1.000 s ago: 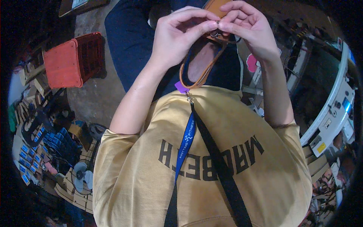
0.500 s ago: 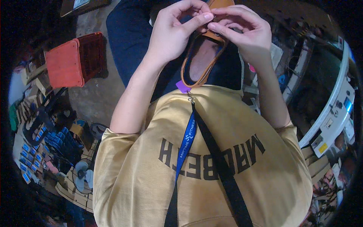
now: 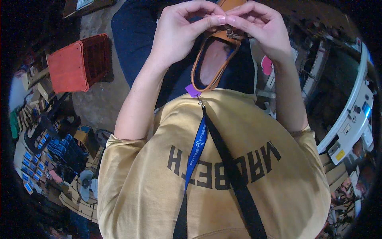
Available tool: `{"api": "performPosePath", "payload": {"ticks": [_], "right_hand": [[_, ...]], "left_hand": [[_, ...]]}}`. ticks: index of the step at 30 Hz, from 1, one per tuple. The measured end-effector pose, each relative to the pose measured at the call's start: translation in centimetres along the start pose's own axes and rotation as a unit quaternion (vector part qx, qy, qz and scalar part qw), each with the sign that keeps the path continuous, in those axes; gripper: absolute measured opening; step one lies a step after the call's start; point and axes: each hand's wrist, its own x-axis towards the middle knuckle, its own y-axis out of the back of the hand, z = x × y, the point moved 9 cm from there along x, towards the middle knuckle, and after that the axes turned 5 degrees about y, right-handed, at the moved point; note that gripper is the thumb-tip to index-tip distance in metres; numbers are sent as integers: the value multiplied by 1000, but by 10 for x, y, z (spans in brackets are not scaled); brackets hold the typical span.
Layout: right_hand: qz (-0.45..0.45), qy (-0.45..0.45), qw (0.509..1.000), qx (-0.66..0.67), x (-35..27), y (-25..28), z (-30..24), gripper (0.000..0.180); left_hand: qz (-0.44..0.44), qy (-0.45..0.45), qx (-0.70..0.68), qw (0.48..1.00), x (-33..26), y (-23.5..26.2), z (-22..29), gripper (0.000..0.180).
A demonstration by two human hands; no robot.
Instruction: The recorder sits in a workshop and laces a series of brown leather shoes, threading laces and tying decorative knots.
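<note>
A tan leather shoe (image 3: 213, 65) rests over my lap, its open heel end toward me and its toe partly hidden behind my fingers. Across its front, a thin brown shoelace (image 3: 230, 33) shows just below my thumbs. My left hand (image 3: 181, 32) is closed in a pinch at the lace. My right hand (image 3: 266, 32) pinches at the same spot, and the two thumb tips meet. The lace ends inside the fingertips are hidden.
A red plastic crate (image 3: 67, 65) stands on the floor at left. On the right is a pale machine with a curved edge (image 3: 350, 119). A lanyard (image 3: 199, 139) with a purple tag (image 3: 192, 91) hangs down my front, near the shoe's heel. A small fan (image 3: 87, 183) sits lower left.
My thumbs have come together over the shoe's front. The right hand has shifted slightly outward and turned, and the lace knotwork below the fingers shows more. The shoe stays in place.
</note>
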Motion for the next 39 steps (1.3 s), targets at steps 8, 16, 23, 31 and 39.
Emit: {"api": "performPosePath", "payload": {"ticks": [8,16,23,31,39], "right_hand": [[23,35,999,-34,2,6,1,28],[47,88,963,-248,-23,3,-15,51],[60,79,965,-243,-36,17,5,37],[29,74,978,-191,-27,17,6,31],[20,-14,979,-200,-19,4,-8,29]], "left_hand": [[9,-42,83,996,-2,-12,7,8],[69,-33,-2,997,3,23,-15,15],[-67,-237,256,935,2,0,27,51],[-71,-159,266,948,11,-16,25,24],[-104,-212,247,940,11,-11,22,18]]}}
